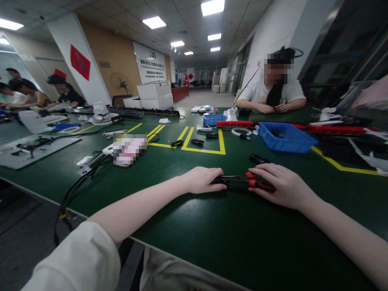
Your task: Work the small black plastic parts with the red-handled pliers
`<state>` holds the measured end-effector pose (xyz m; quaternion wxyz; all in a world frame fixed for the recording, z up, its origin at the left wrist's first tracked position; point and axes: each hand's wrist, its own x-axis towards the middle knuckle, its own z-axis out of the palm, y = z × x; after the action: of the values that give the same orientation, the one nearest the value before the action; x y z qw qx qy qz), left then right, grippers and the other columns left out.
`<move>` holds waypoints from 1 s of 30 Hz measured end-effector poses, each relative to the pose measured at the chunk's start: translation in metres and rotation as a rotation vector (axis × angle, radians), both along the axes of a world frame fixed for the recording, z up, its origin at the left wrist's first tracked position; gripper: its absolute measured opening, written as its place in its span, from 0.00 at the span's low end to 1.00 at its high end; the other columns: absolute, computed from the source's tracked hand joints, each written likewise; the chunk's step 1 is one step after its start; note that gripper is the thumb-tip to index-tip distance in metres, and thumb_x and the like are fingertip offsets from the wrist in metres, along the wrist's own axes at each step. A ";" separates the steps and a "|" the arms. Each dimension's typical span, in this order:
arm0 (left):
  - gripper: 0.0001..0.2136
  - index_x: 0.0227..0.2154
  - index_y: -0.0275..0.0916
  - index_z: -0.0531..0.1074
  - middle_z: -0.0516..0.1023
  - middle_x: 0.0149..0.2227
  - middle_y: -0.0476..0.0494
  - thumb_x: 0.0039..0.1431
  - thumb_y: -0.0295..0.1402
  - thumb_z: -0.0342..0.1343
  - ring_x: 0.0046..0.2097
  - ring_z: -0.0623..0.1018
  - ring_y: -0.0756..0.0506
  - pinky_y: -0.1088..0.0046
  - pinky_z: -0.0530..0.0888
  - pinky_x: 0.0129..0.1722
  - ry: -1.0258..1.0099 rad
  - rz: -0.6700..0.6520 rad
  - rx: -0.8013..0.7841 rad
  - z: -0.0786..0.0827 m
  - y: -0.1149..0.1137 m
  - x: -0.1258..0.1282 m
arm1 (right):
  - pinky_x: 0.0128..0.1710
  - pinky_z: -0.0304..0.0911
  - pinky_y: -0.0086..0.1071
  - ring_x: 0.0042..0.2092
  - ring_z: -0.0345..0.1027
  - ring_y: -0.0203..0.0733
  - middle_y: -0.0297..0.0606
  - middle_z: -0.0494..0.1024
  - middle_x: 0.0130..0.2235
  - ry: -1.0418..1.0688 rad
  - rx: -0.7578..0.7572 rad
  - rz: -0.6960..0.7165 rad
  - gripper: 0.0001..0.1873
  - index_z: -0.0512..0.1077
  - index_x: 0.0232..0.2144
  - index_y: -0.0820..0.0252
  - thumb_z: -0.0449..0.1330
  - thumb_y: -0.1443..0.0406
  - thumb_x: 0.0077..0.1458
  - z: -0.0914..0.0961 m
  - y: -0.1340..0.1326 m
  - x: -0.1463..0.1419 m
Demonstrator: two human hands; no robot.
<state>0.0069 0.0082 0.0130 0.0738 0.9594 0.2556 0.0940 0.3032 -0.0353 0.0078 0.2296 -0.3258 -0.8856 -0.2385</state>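
My right hand (280,186) is closed around the red-and-black handles of a pair of pliers (238,178). The plier jaws point left and meet a small black part (218,180) that my left hand (204,180) pinches. Fingers cover most of this part, so its kind does not show. Just beyond the pliers lies a dark cylindrical piece (258,159) on the green table (188,218). Farther off, several similar small black pieces, one of them a black connector-like piece (211,136), lie in and beside a yellow-taped square (224,146).
A blue bin (285,139) stands at the right, with a smaller blue bin (214,119) farther back. To the left are a phone (130,150) and black cables (72,190) hanging over the table edge. A co-worker (274,89) sits across the table.
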 end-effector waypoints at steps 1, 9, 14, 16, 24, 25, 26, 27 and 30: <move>0.17 0.46 0.39 0.65 0.78 0.43 0.43 0.68 0.48 0.47 0.39 0.79 0.43 0.71 0.70 0.33 0.005 0.005 0.006 0.001 0.000 0.000 | 0.40 0.72 0.39 0.42 0.74 0.48 0.47 0.77 0.44 -0.001 0.002 0.006 0.22 0.71 0.50 0.62 0.61 0.56 0.57 0.001 -0.001 -0.001; 0.23 0.48 0.41 0.63 0.80 0.38 0.46 0.62 0.55 0.52 0.34 0.80 0.43 0.74 0.67 0.27 0.046 0.038 0.015 0.003 -0.001 0.000 | 0.37 0.73 0.38 0.39 0.74 0.46 0.48 0.77 0.43 -0.007 0.032 0.047 0.19 0.71 0.47 0.64 0.61 0.57 0.58 0.003 -0.004 -0.006; 0.21 0.45 0.40 0.65 0.79 0.33 0.46 0.64 0.54 0.49 0.31 0.80 0.43 0.73 0.66 0.26 0.094 0.063 0.065 0.005 -0.002 0.001 | 0.38 0.73 0.39 0.40 0.74 0.47 0.47 0.78 0.43 -0.004 0.026 0.031 0.19 0.72 0.48 0.61 0.62 0.57 0.57 0.002 -0.004 -0.006; 0.22 0.43 0.39 0.66 0.79 0.32 0.45 0.64 0.54 0.48 0.31 0.80 0.43 0.73 0.66 0.25 0.116 0.063 0.076 0.007 -0.002 0.001 | 0.39 0.73 0.40 0.40 0.74 0.47 0.47 0.78 0.43 0.002 0.019 0.023 0.19 0.73 0.48 0.60 0.62 0.58 0.56 0.001 -0.005 -0.007; 0.22 0.44 0.39 0.67 0.79 0.31 0.45 0.65 0.55 0.47 0.30 0.79 0.44 0.74 0.64 0.25 0.092 0.050 0.067 0.006 -0.003 -0.001 | 0.39 0.73 0.39 0.40 0.74 0.47 0.47 0.78 0.43 0.022 -0.002 0.040 0.19 0.73 0.48 0.60 0.62 0.57 0.56 0.001 -0.005 -0.007; 0.22 0.44 0.40 0.66 0.78 0.31 0.46 0.64 0.55 0.48 0.30 0.79 0.44 0.74 0.64 0.26 0.077 0.046 0.062 0.005 -0.002 -0.002 | 0.39 0.73 0.39 0.40 0.74 0.46 0.47 0.78 0.43 0.028 -0.012 0.046 0.19 0.73 0.48 0.61 0.62 0.57 0.56 0.001 -0.005 -0.008; 0.22 0.44 0.40 0.66 0.78 0.31 0.46 0.64 0.55 0.48 0.30 0.79 0.44 0.75 0.64 0.26 0.064 0.040 0.055 0.004 -0.002 -0.003 | 0.39 0.73 0.38 0.40 0.74 0.46 0.47 0.78 0.42 0.035 -0.017 0.054 0.19 0.73 0.48 0.61 0.62 0.57 0.57 0.002 -0.006 -0.008; 0.22 0.44 0.40 0.66 0.78 0.31 0.47 0.64 0.56 0.48 0.31 0.78 0.45 0.75 0.64 0.26 0.054 0.034 0.045 0.003 -0.002 -0.004 | 0.39 0.73 0.38 0.40 0.75 0.46 0.47 0.78 0.42 0.042 -0.019 0.061 0.19 0.73 0.48 0.61 0.62 0.57 0.57 0.002 -0.006 -0.009; 0.22 0.45 0.41 0.66 0.77 0.31 0.48 0.63 0.56 0.49 0.30 0.78 0.45 0.75 0.63 0.26 0.026 0.029 0.024 0.002 0.000 -0.006 | 0.39 0.74 0.37 0.40 0.75 0.46 0.47 0.78 0.42 0.066 -0.040 0.065 0.19 0.73 0.47 0.61 0.62 0.57 0.57 0.004 -0.010 -0.012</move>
<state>0.0010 0.0080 0.0149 0.0577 0.9576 0.2691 0.0856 0.2907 -0.0448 0.0115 0.2600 -0.3090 -0.8922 -0.2020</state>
